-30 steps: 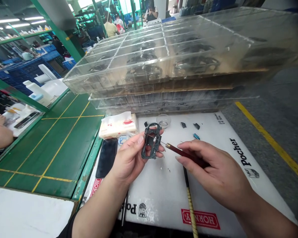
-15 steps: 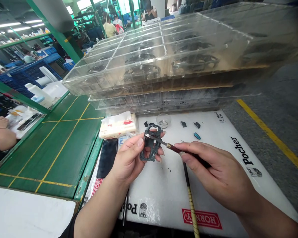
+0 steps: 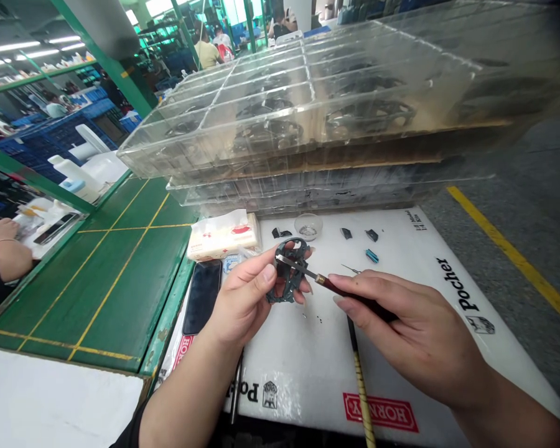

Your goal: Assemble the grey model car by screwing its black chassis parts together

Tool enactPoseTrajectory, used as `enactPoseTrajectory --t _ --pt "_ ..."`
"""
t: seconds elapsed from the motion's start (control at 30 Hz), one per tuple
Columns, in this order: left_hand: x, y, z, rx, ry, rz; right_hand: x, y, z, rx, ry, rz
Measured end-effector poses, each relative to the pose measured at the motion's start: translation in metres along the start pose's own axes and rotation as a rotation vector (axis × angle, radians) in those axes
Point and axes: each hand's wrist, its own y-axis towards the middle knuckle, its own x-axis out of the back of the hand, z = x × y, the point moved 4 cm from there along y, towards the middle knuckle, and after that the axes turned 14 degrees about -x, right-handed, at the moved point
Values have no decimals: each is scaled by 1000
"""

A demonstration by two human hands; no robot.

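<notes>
Dark moulded frame [image 3: 285, 297] has shifted a touch right since last frame, now pinched by L hand [image 3: 245, 298] over white mat [image 3: 298, 373]. R hand [image 3: 410, 330] grips red-handled craft knife [image 3: 343, 291] pencil-style, blade tip across frame's upper opening. So far: small black bits [image 3: 346, 233] + blue bit [image 3: 372, 256] lie upper right on mat. Frame not set down yet. Stacked clear trays [image 3: 261, 146] of wheel-like parts [image 3: 368, 114] sit upper centre.
</notes>
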Motion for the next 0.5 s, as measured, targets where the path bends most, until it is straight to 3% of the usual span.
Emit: enactPoseTrajectory --t 0.5 --pt "-1 -3 3 -37 19 51 1 -2 2 39 -33 -53"
